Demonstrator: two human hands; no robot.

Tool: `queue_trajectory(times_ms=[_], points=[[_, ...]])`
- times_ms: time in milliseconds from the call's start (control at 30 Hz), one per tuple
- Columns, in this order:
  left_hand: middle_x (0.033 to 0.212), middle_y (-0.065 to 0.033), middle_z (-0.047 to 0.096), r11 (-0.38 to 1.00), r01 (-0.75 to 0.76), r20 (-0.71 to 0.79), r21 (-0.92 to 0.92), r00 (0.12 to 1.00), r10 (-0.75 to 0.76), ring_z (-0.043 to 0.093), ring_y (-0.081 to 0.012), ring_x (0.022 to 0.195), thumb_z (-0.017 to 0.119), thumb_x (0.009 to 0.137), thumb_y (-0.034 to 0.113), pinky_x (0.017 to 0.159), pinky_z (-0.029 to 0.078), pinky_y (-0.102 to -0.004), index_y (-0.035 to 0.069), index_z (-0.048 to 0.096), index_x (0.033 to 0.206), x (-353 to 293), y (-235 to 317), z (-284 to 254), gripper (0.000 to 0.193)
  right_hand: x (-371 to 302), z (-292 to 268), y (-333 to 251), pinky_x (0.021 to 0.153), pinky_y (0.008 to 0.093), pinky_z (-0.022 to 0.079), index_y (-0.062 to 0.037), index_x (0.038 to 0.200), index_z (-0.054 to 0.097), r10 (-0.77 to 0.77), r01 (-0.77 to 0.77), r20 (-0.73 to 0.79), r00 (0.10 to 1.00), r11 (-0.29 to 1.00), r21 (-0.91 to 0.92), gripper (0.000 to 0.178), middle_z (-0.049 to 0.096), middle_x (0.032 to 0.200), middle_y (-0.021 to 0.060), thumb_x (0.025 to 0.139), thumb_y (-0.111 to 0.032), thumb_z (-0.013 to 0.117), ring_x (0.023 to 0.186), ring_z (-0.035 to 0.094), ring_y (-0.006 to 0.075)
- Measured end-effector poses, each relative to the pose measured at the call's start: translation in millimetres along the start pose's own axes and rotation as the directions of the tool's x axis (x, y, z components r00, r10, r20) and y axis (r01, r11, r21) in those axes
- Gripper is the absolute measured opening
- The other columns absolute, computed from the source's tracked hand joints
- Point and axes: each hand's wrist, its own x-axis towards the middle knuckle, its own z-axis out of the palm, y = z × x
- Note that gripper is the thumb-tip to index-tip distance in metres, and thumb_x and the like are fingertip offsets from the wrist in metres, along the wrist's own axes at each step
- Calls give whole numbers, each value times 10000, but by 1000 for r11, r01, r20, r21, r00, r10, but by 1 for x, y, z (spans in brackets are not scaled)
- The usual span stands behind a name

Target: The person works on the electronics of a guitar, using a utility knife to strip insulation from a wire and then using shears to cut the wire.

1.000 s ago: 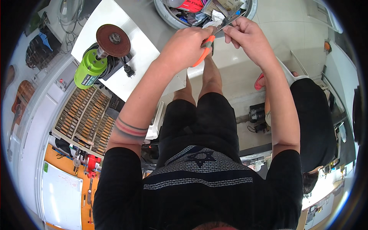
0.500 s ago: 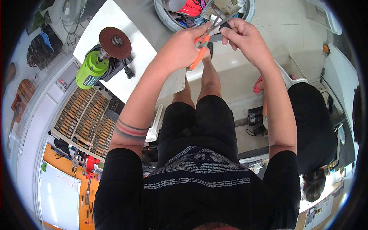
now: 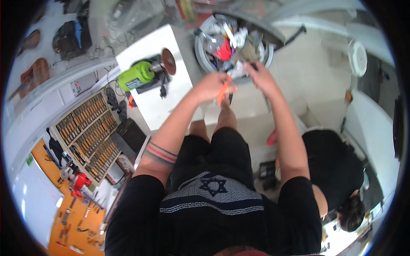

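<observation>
My left hand point(image 3: 212, 87) is closed around scissors point(image 3: 223, 92) with orange handles, over the near edge of a round bin point(image 3: 200, 54). Motion blurs the blades. To its right, my right hand point(image 3: 263, 80) pinches a small dark piece point(image 3: 255, 66), too blurred to name. Both hands are raised in front of me, a short gap between them. Inside the bin lie crumpled paper, a red-labelled clear plastic bottle point(image 3: 222, 50) and other scraps.
A green power tool point(image 3: 137, 76) with a brown disc lies on the white tabletop point(image 3: 171, 109) at left. Below it stands a rack point(image 3: 85, 134) of wooden-handled tools. Another person point(image 3: 335, 166) in black sits at right. A white round stool point(image 3: 358, 58) stands far right.
The view has shifted, so the bin shows more fully. My hands have moved slightly apart, and the scissors no longer reach the dark piece.
</observation>
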Motion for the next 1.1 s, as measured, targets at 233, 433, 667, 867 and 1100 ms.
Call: queue_trajectory(times_ms=[233,433,667,867,1100], points=[[995,-194,798,696,148,-399,703,892,213,783,-376,961,767,892,359,870,606,-527,96,807,1044,-17,20,34,306,-16,13,-8,445,340,344,-151,848,583,44,-115,157,987,871,477,426,494,540,11,1046,-519,670,450,463,159],[1150,-216,772,764,68,-425,642,861,280,755,-404,1100,753,859,261,921,596,-533,48,696,1248,-27,25,67,447,-66,17,-53,460,291,283,-154,889,570,-38,-54,169,985,860,507,271,428,628,-91,1010,-261,788,476,367,84],[1077,-224,776,786,54,-319,616,929,186,766,-401,1045,744,838,257,869,598,-528,40,682,1198,-103,33,62,425,-60,7,-64,459,309,267,-178,828,571,48,-106,122,991,839,534,289,438,613,-74,1011,-247,785,471,358,90],[1022,-228,767,784,69,-360,617,911,203,765,-410,988,717,877,244,864,598,-524,46,669,1174,-157,20,43,360,-5,-10,-44,517,369,446,-68,908,700,-206,207,-55,977,978,24,258,625,696,42,980,-310,751,548,566,175],[1258,-201,659,763,56,-361,644,901,239,697,-424,1142,775,859,238,939,569,-543,84,625,1272,-224,-19,38,466,-3,43,-42,952,540,584,79,1140,764,-414,347,1,910,760,-550,429,759,1038,353,807,-188,808,1074,740,504]])
